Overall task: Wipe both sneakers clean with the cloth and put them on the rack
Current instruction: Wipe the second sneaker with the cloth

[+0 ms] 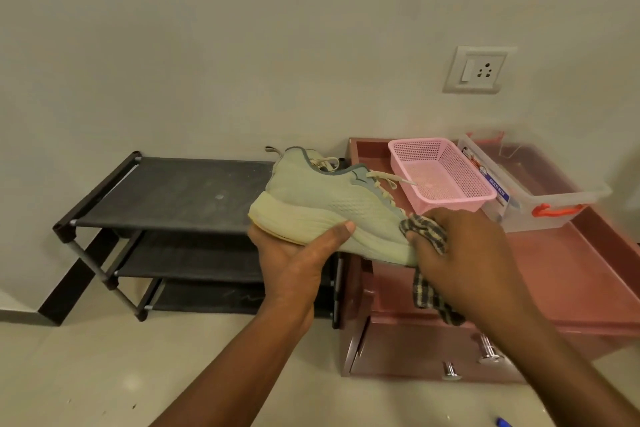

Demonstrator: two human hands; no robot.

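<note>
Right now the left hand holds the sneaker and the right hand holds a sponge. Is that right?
Not quite. In the head view the right hand holds a checked cloth, not a sponge. The left hand does hold the sneaker.

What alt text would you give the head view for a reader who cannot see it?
A left hand holds a pale green sneaker by its heel sole while the right hand holds a checked cloth against its toe. Behind stand a black three-shelf rack on the left and a reddish drawer unit bearing a pink basket.
</note>
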